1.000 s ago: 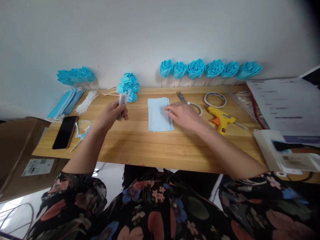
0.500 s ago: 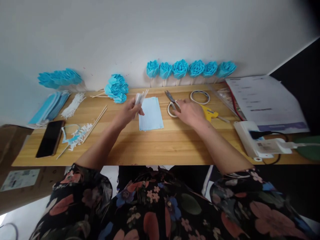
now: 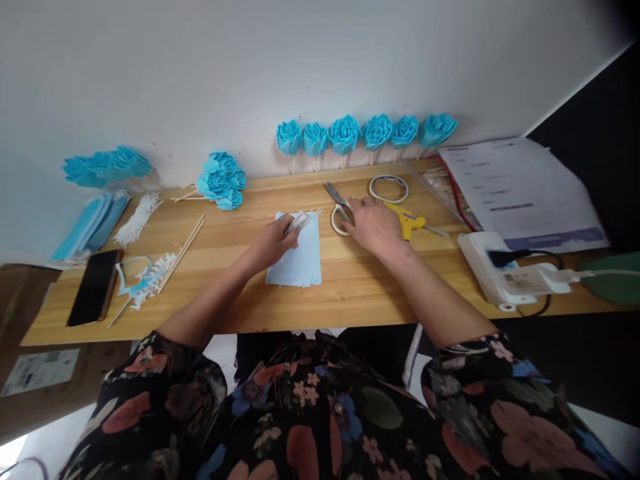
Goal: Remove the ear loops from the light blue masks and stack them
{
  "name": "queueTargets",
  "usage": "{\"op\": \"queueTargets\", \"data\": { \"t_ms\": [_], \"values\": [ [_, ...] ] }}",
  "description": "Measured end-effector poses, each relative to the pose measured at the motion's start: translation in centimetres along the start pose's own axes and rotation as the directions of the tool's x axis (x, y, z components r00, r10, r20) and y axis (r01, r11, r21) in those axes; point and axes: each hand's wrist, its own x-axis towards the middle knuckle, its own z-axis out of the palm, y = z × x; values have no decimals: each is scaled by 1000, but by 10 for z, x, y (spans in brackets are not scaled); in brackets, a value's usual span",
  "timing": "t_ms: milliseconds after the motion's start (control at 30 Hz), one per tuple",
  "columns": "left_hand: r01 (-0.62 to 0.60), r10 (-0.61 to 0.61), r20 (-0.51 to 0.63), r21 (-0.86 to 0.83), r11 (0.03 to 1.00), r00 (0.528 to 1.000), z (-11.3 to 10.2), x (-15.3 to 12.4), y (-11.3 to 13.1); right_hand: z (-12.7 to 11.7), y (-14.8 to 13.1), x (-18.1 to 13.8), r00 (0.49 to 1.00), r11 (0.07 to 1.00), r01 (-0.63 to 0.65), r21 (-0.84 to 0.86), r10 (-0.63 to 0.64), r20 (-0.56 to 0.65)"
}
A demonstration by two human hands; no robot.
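Note:
My left hand (image 3: 273, 241) is closed on a small bundle of white strips (image 3: 300, 220) and holds it over the top of a flat light-blue face mask (image 3: 299, 259) lying on the wooden table (image 3: 350, 293). My right hand (image 3: 371, 225) rests on the white handles of the scissors (image 3: 337, 207), fingers curled round them. The scissors lie on the table with the blades pointing toward the wall.
A yellow glue gun (image 3: 407, 220) and a tape roll (image 3: 389, 189) lie right of my right hand. Blue mask flowers (image 3: 365, 131) line the wall; more flowers (image 3: 220, 180), mask stacks (image 3: 90, 223), a phone (image 3: 94, 287), sticks and scraps are left. Papers (image 3: 520, 193) and a power strip (image 3: 505, 277) are right.
My left hand brought the white strips from the left to above the mask. My right hand left the mask and went right onto the scissors' handles. The view shifted right.

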Motion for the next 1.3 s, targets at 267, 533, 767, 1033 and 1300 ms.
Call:
{"op": "queueTargets", "data": {
  "t_ms": [267, 533, 767, 1033, 1300],
  "values": [
    [201, -126, -287, 247, 948, 950, -36, -18, -41, -26, -34, -20, 945, 945, 325, 34, -324, -34],
    [82, 61, -325, 408, 909, 944, -32, -44, -54, -21, -62, -27, 893, 892, 450, 52, -451, 8],
    [-296, 310, -280, 92, 951, 909, -18, -42, 1, -12, -70, -27, 855, 854, 518, 52, -515, -61],
    [-262, 222, -271, -119, 958, 937, -11, -38, 7, -17, -76, -28, 820, 821, 570, -16, -570, -41],
    [80, -153, -546, -154, 985, 824, -66, -67, -32, -27, -79, -12, 818, 808, 575, 129, -563, -121]
  ]
}}
